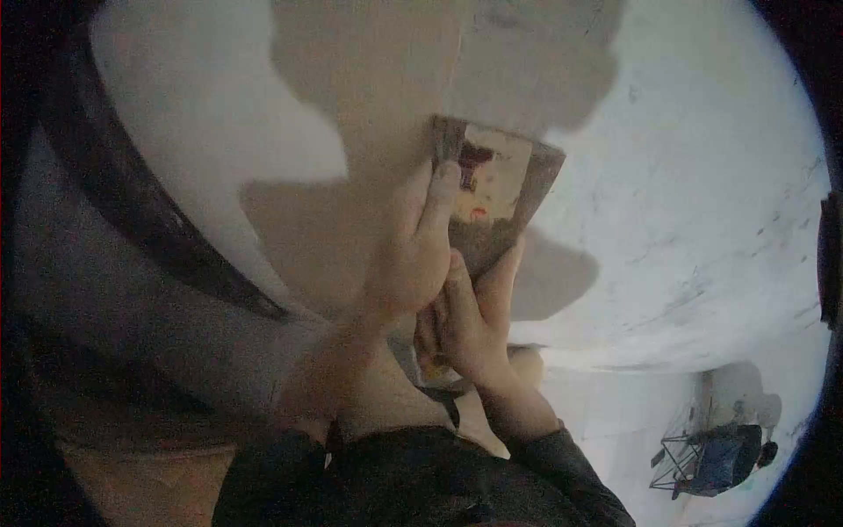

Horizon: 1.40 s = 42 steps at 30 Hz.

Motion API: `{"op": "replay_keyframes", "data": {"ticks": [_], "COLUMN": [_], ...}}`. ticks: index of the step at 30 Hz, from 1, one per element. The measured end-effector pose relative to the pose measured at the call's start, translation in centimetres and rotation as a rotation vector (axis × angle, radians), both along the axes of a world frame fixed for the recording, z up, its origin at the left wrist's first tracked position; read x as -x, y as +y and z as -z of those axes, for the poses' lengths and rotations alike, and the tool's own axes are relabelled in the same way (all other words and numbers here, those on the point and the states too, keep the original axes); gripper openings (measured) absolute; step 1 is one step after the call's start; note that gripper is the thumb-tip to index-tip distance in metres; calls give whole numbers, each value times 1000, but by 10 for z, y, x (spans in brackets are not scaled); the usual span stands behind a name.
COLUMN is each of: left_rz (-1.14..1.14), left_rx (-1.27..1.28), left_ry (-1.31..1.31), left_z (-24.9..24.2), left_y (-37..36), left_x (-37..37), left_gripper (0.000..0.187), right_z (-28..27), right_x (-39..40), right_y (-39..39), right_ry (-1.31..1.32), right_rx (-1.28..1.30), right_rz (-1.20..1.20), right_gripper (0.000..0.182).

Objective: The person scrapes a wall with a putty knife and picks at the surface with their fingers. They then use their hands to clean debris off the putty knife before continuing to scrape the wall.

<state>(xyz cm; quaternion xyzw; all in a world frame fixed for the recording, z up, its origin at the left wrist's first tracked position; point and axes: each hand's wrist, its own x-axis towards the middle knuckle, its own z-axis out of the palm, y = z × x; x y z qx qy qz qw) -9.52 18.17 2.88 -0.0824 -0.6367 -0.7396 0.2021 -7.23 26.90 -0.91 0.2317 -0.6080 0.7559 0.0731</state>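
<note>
A tilted framed picture (499, 180) is held up in front of me. It has a grey-brown border around a pale yellow image with dark and red marks. My left hand (417, 250) grips its left edge, with a finger lying along the front of the border. Around the lower right edge is my right hand (481, 312), its thumb near the bottom corner and its other fingers partly curled below. Close under those fingers, a small yellowish patch (433, 367) shows, too blurred to name.
A pale marbled surface (685, 202) spreads behind the picture, with large shadows on it. A long dark curved strip (167, 206) runs down the left side. At the lower right stands a folding metal frame (678, 464) with dark blue cloth (729, 461) on it.
</note>
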Motion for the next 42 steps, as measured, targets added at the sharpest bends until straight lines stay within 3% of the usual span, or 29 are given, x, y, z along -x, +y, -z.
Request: {"op": "replay_keyframes", "data": {"ticks": [8,11,15,19,24,28,33,38,40,42], "left_rz": [41,41,101,50,66,-31,87,-21,57,46], "left_rx": [13,54,65,11,5,108,-27,131,34,19], "left_ry": [-54,23,41,34,76,109,75,59,10,47], "left_z": [-1,9,0,0,-1,11,2,-2,-9,-6], "left_y": [-1,0,-5,3,0,4,6,11,13,18], "left_x": [-2,9,7,4,7,9,8,7,4,1], "left_gripper": [39,39,40,38,36,35,38,39,39,39], "right_z": [-4,-13,-8,1,-11,-4,-17,-3,-7,-3], "right_x": [-4,-7,-2,-6,-6,-7,-11,-3,0,-10], "right_y": [0,-3,3,1,5,0,6,13,12,16], "right_ry": [48,-68,-79,59,-37,-120,-254,-46,122,-41], "right_rx": [29,183,144,54,-24,163,241,113,58,136], "right_rz": [11,25,-71,65,36,15,-84,25,71,34], "right_gripper": [37,34,46,42,47,49,49,46,47,44]}}
